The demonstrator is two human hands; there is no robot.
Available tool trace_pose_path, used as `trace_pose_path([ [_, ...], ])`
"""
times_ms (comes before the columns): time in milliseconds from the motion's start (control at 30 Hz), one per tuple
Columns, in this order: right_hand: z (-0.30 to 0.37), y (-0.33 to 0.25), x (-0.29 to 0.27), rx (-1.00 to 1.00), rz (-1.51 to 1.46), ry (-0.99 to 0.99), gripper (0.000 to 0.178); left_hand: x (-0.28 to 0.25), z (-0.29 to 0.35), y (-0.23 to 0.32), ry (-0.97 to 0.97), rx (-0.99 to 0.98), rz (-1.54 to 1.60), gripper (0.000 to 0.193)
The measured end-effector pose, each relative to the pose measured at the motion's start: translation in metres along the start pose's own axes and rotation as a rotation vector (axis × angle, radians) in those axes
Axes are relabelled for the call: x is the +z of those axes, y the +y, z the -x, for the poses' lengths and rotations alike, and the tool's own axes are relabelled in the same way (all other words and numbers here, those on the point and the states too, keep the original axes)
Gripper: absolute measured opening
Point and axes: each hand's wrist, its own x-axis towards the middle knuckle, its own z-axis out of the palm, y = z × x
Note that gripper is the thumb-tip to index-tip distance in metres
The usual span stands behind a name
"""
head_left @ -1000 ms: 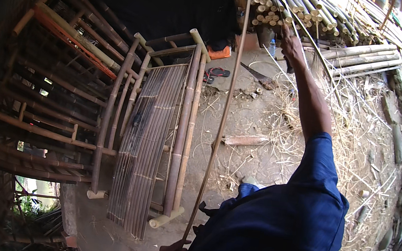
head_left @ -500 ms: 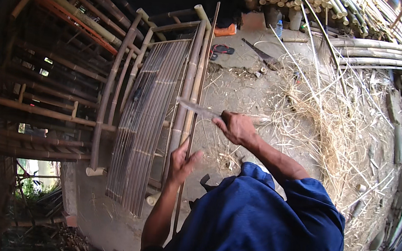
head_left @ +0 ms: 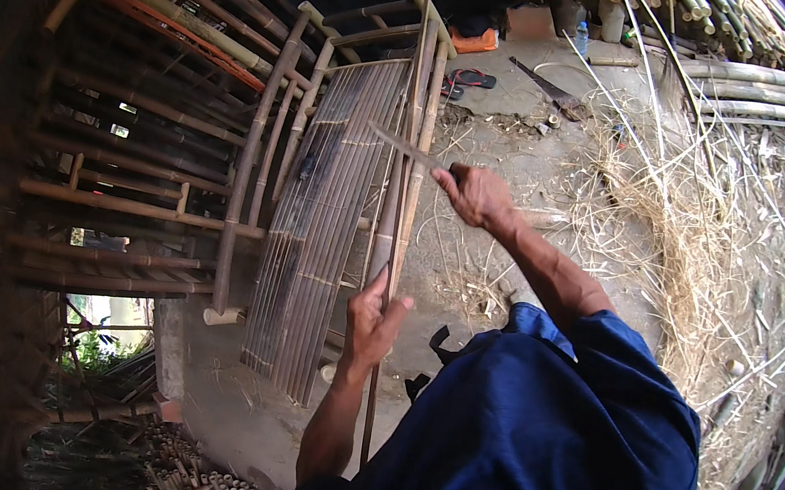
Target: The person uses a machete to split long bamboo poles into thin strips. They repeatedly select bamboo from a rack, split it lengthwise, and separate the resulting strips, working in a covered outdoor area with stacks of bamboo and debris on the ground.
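Note:
My right hand (head_left: pixel 479 197) is wrapped around the handle of a long knife (head_left: pixel 406 148). The blade points left and lies across a long, thin, dark bamboo strip (head_left: pixel 373 394), above the side rail of a bamboo frame. Lower down, my left hand (head_left: pixel 373 321) closes around that strip, the thumb on its right side. Below this hand the strip runs down along my body. Whether the blade's edge touches the strip, I cannot tell. Just left of both hands is a slatted bamboo panel (head_left: pixel 321 227), resting within the bamboo frame (head_left: pixel 430 103).
Further bamboo frames (head_left: pixel 251 159) stand stacked at the left. Pale shavings (head_left: pixel 695 253) litter the ground on the right. Ahead lie a saw (head_left: pixel 547 88), flip-flops (head_left: pixel 473 79) and a water bottle (head_left: pixel 580 39). Bamboo poles (head_left: pixel 764 95) are piled at the far right.
The view has shifted, so the scene sits farther right and slightly higher. My right hand has carried the knife farther away along the strip. The strip now lies more over the frame's rail.

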Motion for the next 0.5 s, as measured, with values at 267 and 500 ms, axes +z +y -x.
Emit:
trace_pose_path([
  [267,-0.061,0.023,-0.052,-0.031,-0.023,0.082,0.085,-0.001,0.095,0.006,-0.024,-0.073,-0.076,0.061],
  [500,-0.073,0.049,-0.042,0.084,0.078,0.059,0.084,-0.002,0.113,-0.001,-0.072,-0.039,-0.348,0.064],
])
